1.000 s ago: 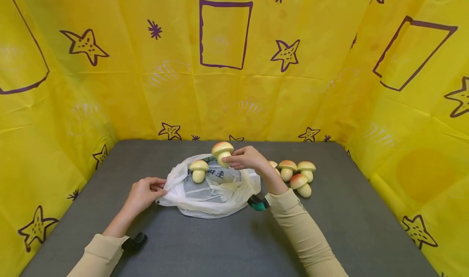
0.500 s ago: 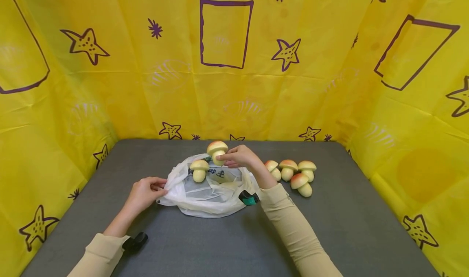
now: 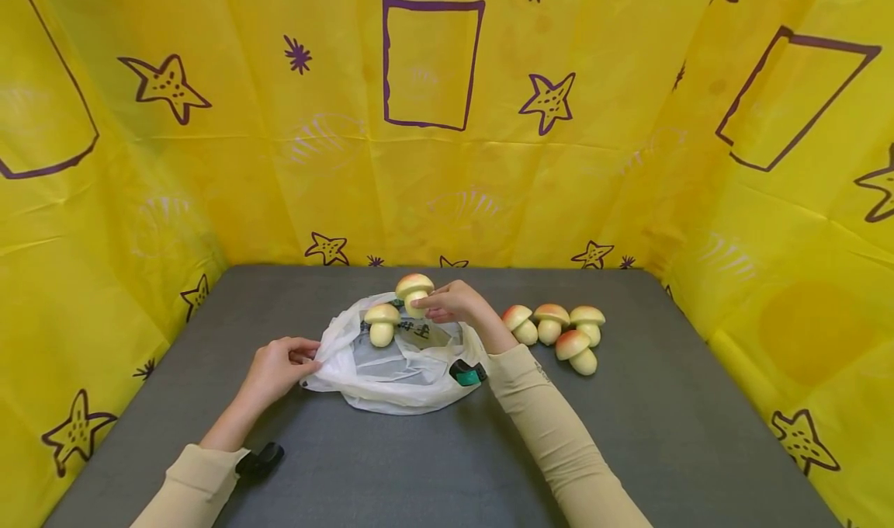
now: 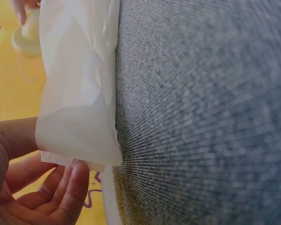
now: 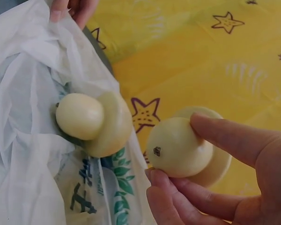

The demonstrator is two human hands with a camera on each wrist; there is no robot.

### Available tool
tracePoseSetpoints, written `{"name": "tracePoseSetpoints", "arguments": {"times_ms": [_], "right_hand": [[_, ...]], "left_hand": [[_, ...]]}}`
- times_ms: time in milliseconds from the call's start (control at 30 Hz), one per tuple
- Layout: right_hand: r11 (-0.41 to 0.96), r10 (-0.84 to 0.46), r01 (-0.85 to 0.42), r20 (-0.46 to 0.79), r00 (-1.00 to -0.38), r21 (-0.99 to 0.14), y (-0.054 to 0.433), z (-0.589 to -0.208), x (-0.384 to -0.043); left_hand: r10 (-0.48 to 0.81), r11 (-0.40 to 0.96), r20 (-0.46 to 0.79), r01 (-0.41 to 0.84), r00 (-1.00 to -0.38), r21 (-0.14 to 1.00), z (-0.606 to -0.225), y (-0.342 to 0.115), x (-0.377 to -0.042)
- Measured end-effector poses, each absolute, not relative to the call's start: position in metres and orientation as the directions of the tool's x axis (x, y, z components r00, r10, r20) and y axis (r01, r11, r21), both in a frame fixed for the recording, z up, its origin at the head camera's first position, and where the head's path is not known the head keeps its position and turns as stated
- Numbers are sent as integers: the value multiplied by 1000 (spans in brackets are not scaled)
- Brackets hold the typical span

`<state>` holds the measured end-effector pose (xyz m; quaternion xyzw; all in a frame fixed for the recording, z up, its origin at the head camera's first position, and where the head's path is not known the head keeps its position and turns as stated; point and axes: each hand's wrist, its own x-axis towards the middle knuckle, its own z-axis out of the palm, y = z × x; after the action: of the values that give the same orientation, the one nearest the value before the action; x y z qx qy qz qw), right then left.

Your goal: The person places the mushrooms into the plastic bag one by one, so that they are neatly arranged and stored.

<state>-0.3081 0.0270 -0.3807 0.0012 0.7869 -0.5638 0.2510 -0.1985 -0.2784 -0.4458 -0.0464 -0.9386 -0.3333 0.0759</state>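
My left hand (image 3: 279,366) pinches the left rim of a white plastic bag (image 3: 391,404). In the left wrist view its thumb goes behind the bag's film (image 4: 79,103), with the fingers on the other side. My right hand (image 3: 462,304) holds a toy mushroom (image 3: 415,286) by its pale stem, cap up, above the far side of the bag's mouth. One more mushroom (image 3: 382,326) lies in the bag, near its far left rim. The right wrist view shows the stem of the held mushroom (image 5: 180,147) between thumb and fingertips, beside the bagged mushroom (image 5: 89,119).
Several more mushrooms (image 3: 552,322) with reddish-yellow caps stand or lie in a group on the grey table (image 3: 391,474), right of the bag. Yellow cloth (image 3: 447,171) with star drawings hangs behind and at both sides. The bag carries dark and green print.
My right hand has moved a little left with the mushroom, then nearly stopped, revealing more of the mushroom group behind the wrist. My left hand and the bag have stayed in place.
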Motion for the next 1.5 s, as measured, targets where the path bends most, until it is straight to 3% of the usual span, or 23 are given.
{"name": "tracePoseSetpoints", "arguments": {"times_ms": [1500], "right_hand": [[405, -193, 335, -437, -878, -851, 24, -439, -313]], "left_hand": [[33, 772, 154, 123, -987, 624, -448, -278, -196]]}}
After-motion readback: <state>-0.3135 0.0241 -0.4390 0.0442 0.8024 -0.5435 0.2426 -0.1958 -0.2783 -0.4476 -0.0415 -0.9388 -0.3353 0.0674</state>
